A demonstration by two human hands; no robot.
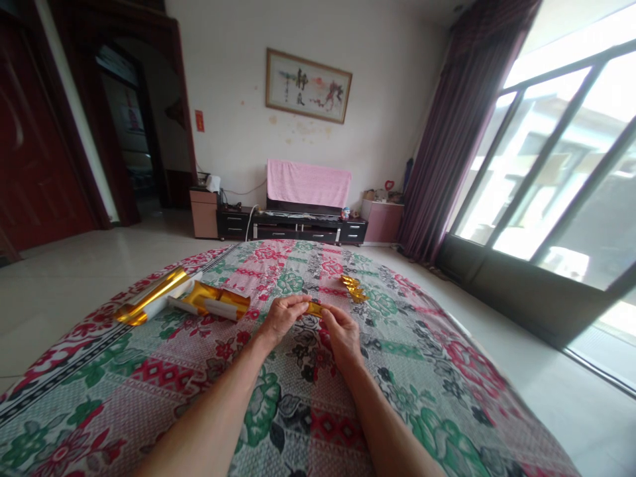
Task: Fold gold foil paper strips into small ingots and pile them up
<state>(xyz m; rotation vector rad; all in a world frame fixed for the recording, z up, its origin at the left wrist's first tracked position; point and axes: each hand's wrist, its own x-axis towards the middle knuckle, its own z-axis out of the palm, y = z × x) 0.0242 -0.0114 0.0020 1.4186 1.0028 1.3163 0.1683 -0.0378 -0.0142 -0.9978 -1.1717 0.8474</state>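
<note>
A small strip of gold foil point(315, 309) is stretched between my two hands above the patterned cloth. My left hand point(282, 318) pinches its left end, and my right hand point(342, 331) pinches its right end. Beyond my right hand lie several folded gold foil pieces point(354, 289) in a small group. To the left of my hands, a roll of gold foil point(154, 296) rests at a slant. Beside that roll are curled gold foil sheets point(213, 300) with white undersides.
A round table covered by a floral cloth point(183, 397) fills the foreground. Past it stand a low black cabinet point(298, 234) and a screen draped with a pink cloth point(308, 182). A purple curtain point(447, 126) and windows are at the right.
</note>
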